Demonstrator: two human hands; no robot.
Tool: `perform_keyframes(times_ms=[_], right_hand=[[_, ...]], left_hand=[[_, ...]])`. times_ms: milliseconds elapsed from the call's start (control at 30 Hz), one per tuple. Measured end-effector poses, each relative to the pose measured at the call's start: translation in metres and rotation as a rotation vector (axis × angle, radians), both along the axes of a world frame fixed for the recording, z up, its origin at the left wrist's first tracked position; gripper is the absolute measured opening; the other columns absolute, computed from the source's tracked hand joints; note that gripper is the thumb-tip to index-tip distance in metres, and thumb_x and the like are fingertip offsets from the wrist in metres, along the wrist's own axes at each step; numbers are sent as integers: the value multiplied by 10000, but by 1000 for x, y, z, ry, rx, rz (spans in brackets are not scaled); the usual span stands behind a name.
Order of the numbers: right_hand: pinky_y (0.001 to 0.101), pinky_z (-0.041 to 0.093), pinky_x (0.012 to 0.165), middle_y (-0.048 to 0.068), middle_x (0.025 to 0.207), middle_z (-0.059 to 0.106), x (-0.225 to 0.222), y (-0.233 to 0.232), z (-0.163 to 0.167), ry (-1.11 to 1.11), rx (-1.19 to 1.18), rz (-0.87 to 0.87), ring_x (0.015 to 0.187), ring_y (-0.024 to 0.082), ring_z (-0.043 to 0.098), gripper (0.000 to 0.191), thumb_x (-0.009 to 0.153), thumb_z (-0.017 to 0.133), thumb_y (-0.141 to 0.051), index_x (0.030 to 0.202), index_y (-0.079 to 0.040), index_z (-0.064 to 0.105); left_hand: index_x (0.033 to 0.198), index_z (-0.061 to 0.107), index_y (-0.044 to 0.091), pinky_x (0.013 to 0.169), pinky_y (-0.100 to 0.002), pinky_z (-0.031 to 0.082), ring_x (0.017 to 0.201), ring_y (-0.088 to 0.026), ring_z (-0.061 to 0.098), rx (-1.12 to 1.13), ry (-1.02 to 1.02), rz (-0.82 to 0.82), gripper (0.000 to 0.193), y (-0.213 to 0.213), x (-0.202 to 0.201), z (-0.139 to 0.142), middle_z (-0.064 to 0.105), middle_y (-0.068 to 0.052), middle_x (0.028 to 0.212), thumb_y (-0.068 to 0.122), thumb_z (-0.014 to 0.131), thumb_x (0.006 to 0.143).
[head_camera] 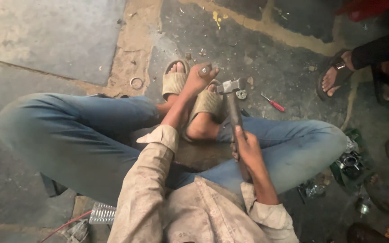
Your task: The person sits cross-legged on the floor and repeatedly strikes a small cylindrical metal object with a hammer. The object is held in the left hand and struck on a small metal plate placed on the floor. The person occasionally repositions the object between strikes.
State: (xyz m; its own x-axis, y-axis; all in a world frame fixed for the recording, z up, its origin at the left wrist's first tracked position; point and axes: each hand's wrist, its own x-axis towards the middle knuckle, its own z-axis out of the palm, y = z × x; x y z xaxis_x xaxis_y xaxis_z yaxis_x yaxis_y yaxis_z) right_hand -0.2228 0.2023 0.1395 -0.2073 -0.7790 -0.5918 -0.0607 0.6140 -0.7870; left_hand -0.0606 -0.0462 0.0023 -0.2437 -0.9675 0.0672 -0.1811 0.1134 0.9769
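I sit cross-legged on a stone floor. My left hand [198, 80] reaches out past my sandalled feet and is closed around a small round metal part [204, 70], held end-up. My right hand [247, 149] grips the wooden handle of a hammer [233, 100]. The hammer's metal head is raised just to the right of the metal part, close to it but apart. My beige sandals [174, 83] lie under and behind the left hand.
A red-handled screwdriver [273, 104] lies on the floor right of the hammer. A metal ring [136, 83] sits at the left by a floor joint. Another person's sandalled foot [334, 76] is at the upper right. Metal parts [350, 163] lie beside my right knee.
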Motion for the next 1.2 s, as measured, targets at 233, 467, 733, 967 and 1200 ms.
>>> perform_keyframes(times_ms=[233,467,733,967,1200], right_hand=[[284,391,386,16,605,538,-5,0,8,-36,37,-78,438,117,504,492,1020,530,-506,842,-51,587],[274,425,415,11,610,562,-11,-6,5,221,-172,-22,468,103,549,478,1037,540,-468,845,-37,612],[322,467,493,11,644,565,-61,-39,154,-168,-1277,-490,554,126,605,478,1074,574,-441,857,-26,665],[367,454,516,18,620,490,-15,-54,26,824,-396,322,572,142,607,522,1088,616,-475,885,-1,702],[284,394,427,1,588,515,-59,-49,13,249,-293,3,476,100,512,553,1077,512,-507,778,-43,544]], left_hand=[[739,558,7,562,-370,449,613,-111,453,38,5,-39,344,7,-1,-4,496,-82,615,234,742,920],[743,584,30,540,-375,460,568,-103,528,-12,76,-157,275,7,-1,-5,575,-54,625,214,718,897],[852,630,19,604,-412,501,647,-282,602,-166,21,-131,180,3,-12,-16,635,-169,740,193,676,858],[892,687,51,653,-456,529,697,-347,699,-18,-105,-198,215,10,-36,-22,682,-222,803,237,707,787],[782,623,22,595,-410,461,616,-233,566,16,-3,-130,210,-2,-27,-26,602,-165,689,200,701,862]])
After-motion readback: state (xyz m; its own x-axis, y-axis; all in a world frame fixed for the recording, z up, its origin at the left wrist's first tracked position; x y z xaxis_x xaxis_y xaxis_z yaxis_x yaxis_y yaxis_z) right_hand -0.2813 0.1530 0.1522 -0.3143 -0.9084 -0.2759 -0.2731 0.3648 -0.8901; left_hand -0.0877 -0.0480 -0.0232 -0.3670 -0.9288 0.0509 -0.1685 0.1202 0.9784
